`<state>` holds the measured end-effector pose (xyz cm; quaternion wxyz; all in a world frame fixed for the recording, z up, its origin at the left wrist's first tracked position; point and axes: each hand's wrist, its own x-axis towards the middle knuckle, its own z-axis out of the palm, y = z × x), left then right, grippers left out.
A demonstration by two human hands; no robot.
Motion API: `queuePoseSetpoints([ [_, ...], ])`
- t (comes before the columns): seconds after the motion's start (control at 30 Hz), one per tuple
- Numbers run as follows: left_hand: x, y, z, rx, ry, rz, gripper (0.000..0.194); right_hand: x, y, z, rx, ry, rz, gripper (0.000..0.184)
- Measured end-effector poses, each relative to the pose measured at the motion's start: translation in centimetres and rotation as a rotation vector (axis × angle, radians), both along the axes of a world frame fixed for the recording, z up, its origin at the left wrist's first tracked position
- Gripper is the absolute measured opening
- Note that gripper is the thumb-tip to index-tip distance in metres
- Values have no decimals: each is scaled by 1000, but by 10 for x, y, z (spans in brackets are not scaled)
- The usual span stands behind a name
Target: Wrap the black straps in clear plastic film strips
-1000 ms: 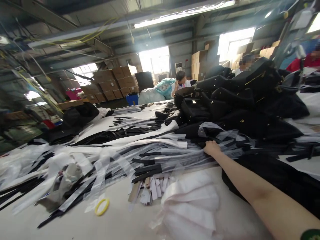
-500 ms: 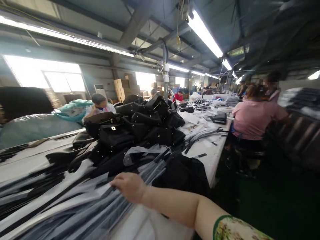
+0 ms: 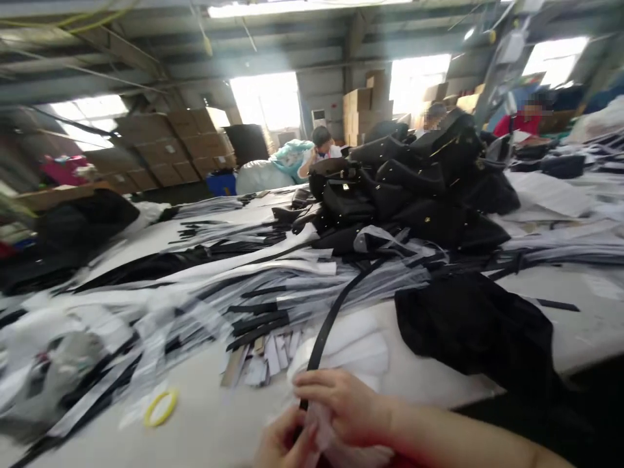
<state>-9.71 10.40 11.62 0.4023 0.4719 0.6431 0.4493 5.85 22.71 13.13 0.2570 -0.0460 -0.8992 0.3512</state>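
Note:
A long black strap (image 3: 327,320) runs from my hands up and across the table toward the pile of bags. My right hand (image 3: 344,403) is closed around the strap near its lower end, with thin whitish wrapping (image 3: 331,445) bunched under the fingers. Just below and to the left, my left hand (image 3: 285,442) pinches the strap's end and the edge of the wrapping; the frame's bottom edge cuts part of it off. Behind my hands lie more straps in translucent sleeves (image 3: 312,296) and white padded sheets (image 3: 355,348).
Black bags (image 3: 414,182) are heaped at the table's far side. Black cloth (image 3: 472,325) hangs over the right front edge. A yellow tape ring (image 3: 160,408) and small card pieces (image 3: 266,361) lie to the left. Co-workers (image 3: 322,153) sit across the table.
The view has swung left and down. My right hand has come back from the wrapped straps toward me, now holding a black strap, and my left hand has come into view on it.

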Motion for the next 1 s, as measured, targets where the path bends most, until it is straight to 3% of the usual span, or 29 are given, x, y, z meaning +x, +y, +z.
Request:
queuePoseSetpoints([
  [0.13, 4, -10, 18, -50, -86, 193, 44, 14, 3, 0, -344, 146, -347, 23],
  [0.2, 5, -15, 25, -54, -127, 248, 38, 6, 8, -8, -683, -13, -306, 36],
  [0.27, 7, -19, 28, -51, -166, 253, 32, -8, 9, -16, -1025, -220, -146, 50],
  [0.37, 11, -25, 28, -18, -180, 233, 26, -25, 6, -16, -1290, -244, -65, 48],
  [0.43, 10, -30, 26, 20, -165, 262, 25, -26, 8, -9, -1282, -86, -132, 43],
  [0.6, -4, -44, 18, 63, -99, 340, 27, -10, 25, 14, -1004, 197, -235, 26],
  [0.8, -8, -47, 12, 64, -54, 321, 27, -3, 25, 26, -728, 172, -228, 24],
  [1.0, -7, -46, 12, 55, -65, 304, 31, -3, 19, 35, -632, 115, -234, 26],
])
